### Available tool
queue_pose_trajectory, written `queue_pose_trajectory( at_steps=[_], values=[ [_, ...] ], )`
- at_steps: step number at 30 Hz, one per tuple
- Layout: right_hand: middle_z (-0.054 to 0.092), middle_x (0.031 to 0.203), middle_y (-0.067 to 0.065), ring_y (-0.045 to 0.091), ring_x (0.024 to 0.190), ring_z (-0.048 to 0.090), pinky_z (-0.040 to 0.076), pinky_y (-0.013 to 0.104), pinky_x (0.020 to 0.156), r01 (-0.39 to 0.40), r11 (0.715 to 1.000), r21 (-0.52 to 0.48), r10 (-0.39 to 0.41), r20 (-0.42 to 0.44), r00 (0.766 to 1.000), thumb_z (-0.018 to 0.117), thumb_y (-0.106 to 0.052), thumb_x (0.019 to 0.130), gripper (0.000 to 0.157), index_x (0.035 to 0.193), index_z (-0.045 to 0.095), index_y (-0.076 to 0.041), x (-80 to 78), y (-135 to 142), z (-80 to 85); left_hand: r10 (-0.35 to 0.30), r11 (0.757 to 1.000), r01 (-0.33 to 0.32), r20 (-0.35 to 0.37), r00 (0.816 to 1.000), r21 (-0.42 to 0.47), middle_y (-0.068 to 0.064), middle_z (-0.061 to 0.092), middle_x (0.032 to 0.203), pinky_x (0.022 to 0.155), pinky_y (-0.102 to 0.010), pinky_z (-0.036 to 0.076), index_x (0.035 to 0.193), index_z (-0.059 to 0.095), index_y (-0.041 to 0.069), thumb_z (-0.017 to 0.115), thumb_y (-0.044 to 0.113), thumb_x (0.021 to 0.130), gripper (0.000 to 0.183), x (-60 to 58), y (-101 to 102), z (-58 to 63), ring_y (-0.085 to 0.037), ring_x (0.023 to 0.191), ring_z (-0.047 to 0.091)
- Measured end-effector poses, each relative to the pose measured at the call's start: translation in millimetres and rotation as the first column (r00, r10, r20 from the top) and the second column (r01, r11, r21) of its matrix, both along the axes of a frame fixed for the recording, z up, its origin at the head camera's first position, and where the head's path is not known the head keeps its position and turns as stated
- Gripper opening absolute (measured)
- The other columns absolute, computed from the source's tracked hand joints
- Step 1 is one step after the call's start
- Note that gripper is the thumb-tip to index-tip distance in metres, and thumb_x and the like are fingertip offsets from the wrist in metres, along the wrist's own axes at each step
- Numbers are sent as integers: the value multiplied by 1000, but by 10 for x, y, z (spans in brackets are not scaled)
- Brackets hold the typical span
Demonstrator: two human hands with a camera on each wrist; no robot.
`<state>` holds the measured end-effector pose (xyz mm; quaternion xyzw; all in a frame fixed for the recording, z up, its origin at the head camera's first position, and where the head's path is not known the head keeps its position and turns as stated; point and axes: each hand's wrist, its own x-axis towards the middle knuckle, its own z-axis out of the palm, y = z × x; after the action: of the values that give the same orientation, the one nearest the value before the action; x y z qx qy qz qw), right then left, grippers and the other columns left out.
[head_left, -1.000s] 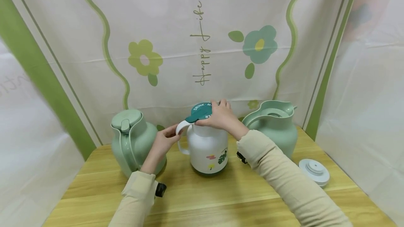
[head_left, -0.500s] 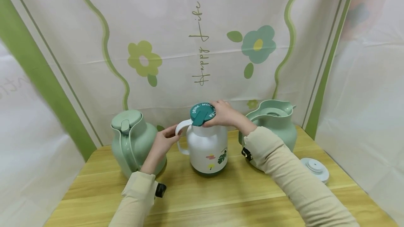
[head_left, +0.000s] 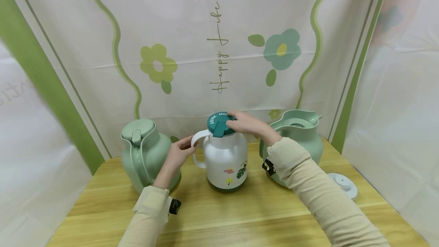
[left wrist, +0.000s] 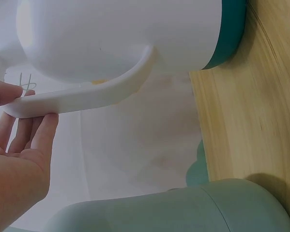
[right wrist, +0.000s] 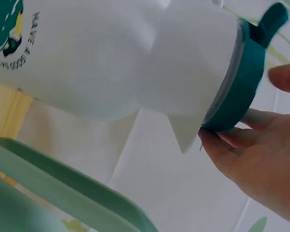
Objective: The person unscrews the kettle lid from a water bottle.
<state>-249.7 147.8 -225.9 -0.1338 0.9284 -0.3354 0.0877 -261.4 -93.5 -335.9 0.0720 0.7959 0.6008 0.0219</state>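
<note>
A white thermos jug [head_left: 224, 159] with a dark green base and printed leaves stands upright on the table, between two green jugs. Its teal lid [head_left: 214, 122] bears white lettering and a raised tab facing the front. My left hand [head_left: 177, 158] pinches the top of the jug's white handle [left wrist: 86, 99], thumb on one side and fingertips on the other. Around the lid's right side lies my right hand [head_left: 248, 124]. In the right wrist view its fingertips touch the lid's rim, while the thumb [right wrist: 285, 78] stands apart from it.
A green jug [head_left: 151, 155] with its lid on stands at left, close to my left forearm. At right, a lidless green jug [head_left: 305, 142] is partly behind my right sleeve. A pale round lid [head_left: 344, 185] lies on the wooden table [head_left: 205, 224]. Printed cloth [head_left: 192, 29] hangs behind.
The teal lid has turned counterclockwise, its tab swinging from beside the handle to the front. My right hand has moved right, and its thumb has lifted off the lid. The left hand stays put.
</note>
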Motion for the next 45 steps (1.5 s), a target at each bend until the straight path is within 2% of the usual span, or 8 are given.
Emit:
queue_pose_trajectory(
  at_steps=[4,9,12,16,20,24,32,45],
  values=[
    [35,151,22,38,139,35,34,51,113,32,999,42,-30,-52,998,41,-43,98,69,148,27,2,0,-85,-31,2,1000,-2,-3,1000,3,-16,60,132,103,-39,47,136,53,9,58,6,92,44,1,-4,-3,-27,122,56],
    [39,147,22,37,132,43,41,52,106,63,994,85,-56,-81,995,51,-56,91,83,146,30,2,-6,-177,-70,-3,1000,3,2,1000,11,-16,59,132,103,-38,47,137,53,9,57,5,92,44,11,-6,-4,-28,123,56],
    [29,151,23,38,135,37,39,54,107,91,988,122,-82,-71,994,55,-56,88,88,149,25,0,-1,-211,-66,-2,1000,2,3,1000,11,-16,59,133,104,-39,46,137,52,9,57,6,93,44,14,-7,-3,-28,123,56],
    [25,149,24,38,134,30,37,55,106,109,981,161,-100,-60,993,57,-48,85,86,151,23,-4,3,-244,-35,5,1000,-5,3,1000,5,-15,59,133,104,-39,46,137,53,10,58,7,93,44,13,-11,2,-26,123,56],
    [28,145,25,39,131,28,36,56,105,113,977,180,-108,-38,993,55,-42,84,81,150,25,-5,4,-277,-1,-3,1000,3,5,1000,8,-15,59,133,104,-39,45,137,53,10,58,8,93,44,19,-16,11,-26,122,56],
    [27,147,25,41,135,26,35,57,106,157,975,157,-158,-9,987,57,-51,86,85,150,25,-6,18,-334,2,-8,1000,8,4,1000,6,-15,59,133,105,-41,45,137,53,10,57,8,94,43,25,-23,18,-26,123,56],
    [38,139,26,41,130,34,42,54,101,252,962,104,-246,-70,967,68,-44,80,84,145,33,-4,21,-413,14,-12,1000,12,0,1000,8,-17,59,133,105,-41,45,137,52,10,57,8,94,43,26,-21,15,-27,122,56],
    [40,137,24,38,127,34,41,52,102,208,973,100,-200,-90,976,71,-46,79,86,147,34,-7,-64,-309,-25,-14,1000,14,-5,1000,-3,-14,60,132,103,-39,47,137,53,11,58,7,93,44,32,6,14,-26,122,57]
  ],
)
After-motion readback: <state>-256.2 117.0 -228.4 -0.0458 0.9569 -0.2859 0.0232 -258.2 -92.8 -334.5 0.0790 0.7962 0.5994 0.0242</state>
